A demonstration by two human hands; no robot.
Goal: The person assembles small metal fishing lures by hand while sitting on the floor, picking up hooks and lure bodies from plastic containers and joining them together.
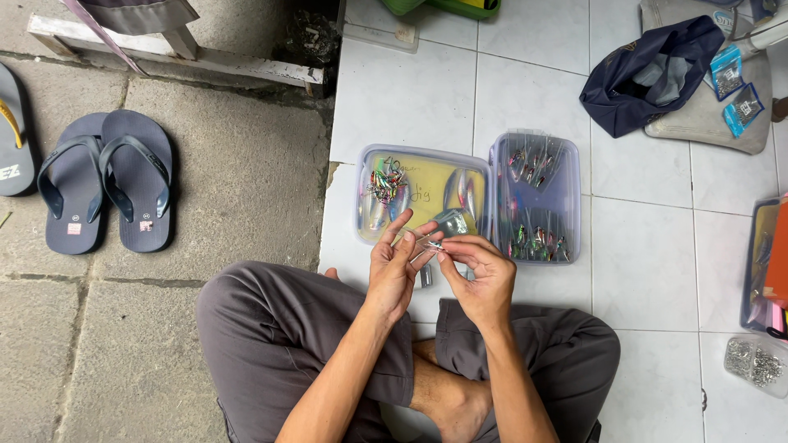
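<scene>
Floor: white tiles point(657, 246) beside grey concrete, where dark sandals point(107, 189) lie.
Boxes: two clear plastic boxes point(468, 197) of colourful lures, just beyond the hands.
Left hand point(392, 267): fingers half spread, thumb and forefinger pinching the small lure point(432, 244).
Right hand point(484, 279): fingertips closed on the same lure, between both hands.

1. We note a small clear plastic sleeve point(427, 244), glinting, held level between both hands above the lap.
2. Contents too small for us to tell.
3. Sleeve sits just before the open clear box point(427, 157).
</scene>
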